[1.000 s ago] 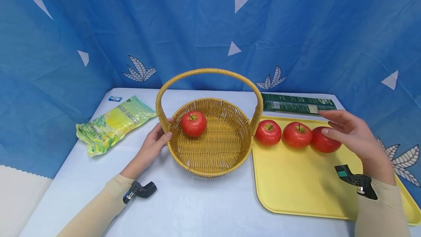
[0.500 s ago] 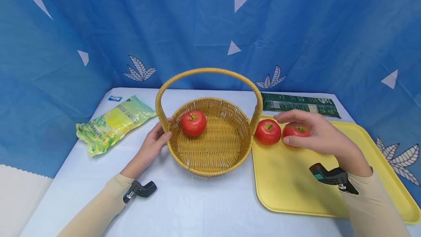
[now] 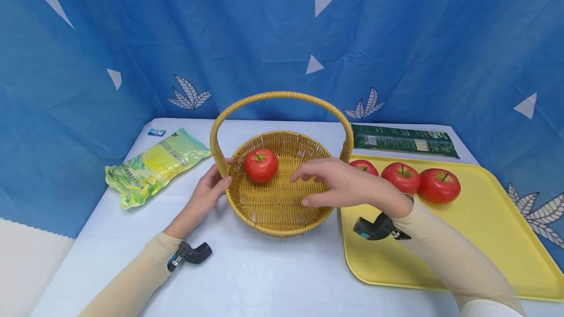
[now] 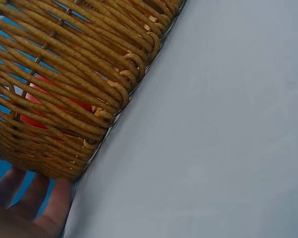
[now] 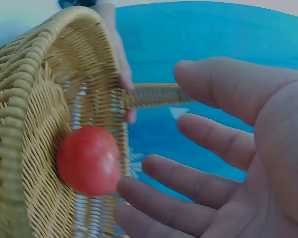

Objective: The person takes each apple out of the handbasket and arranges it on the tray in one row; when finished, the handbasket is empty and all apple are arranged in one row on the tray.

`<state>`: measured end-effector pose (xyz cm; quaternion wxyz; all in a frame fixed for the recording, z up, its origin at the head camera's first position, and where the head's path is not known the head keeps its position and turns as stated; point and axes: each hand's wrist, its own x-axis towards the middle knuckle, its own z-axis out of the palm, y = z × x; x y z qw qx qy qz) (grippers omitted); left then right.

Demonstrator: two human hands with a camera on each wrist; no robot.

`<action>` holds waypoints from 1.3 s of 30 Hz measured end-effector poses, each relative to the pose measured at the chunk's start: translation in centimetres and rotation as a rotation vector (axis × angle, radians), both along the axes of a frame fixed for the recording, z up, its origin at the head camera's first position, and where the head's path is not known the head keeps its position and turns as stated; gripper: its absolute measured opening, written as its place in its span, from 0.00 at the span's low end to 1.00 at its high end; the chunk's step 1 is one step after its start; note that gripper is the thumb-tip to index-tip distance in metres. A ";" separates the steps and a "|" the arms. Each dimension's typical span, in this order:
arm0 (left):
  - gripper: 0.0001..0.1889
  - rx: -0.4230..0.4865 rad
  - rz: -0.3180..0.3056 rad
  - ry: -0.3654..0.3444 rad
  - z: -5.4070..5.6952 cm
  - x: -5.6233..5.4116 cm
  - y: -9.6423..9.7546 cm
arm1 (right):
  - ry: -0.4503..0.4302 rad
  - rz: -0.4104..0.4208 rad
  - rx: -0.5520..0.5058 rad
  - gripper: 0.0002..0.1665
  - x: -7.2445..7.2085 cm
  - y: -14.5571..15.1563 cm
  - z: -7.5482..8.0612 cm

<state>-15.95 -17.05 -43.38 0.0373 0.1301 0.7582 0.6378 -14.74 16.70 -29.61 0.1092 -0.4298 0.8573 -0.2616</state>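
A round woven basket with a tall arched handle stands in the middle of the table, one red apple inside it at the left. My left hand grips the basket's left side where the handle meets the rim; in the left wrist view, its fingers lie against the wicker wall. Over the basket's right half hovers my right hand, palm empty, fingers spread and slightly bent. The right wrist view shows that same apple just beyond its fingertips. My right forearm partly covers the tray's apples.
On the right lies a yellow tray bearing three red apples in a row. Behind it is a dark green packet. A yellow-green bag and a small blue wrapped piece lie on the left. A blue curtain hangs behind.
My right hand has swept left from above the tray's apples to above the basket, carrying nothing. My left hand, the basket and the apples stay in place.
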 end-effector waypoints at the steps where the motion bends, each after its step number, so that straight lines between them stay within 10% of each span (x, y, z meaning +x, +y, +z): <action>1: 0.27 0.002 -0.001 -0.002 -0.1 0.0 0.0 | -0.006 0.006 0.003 0.24 -0.4 -0.5 -0.2; 20: 0.27 0.000 0.003 -0.004 -0.1 -0.1 0.0 | -0.104 -0.190 0.031 0.29 -7.8 -8.3 -2.4; 39: 0.28 0.022 -0.004 -0.011 -0.1 -0.2 0.0 | -0.312 -0.280 -0.100 0.30 -10.2 -10.2 -6.3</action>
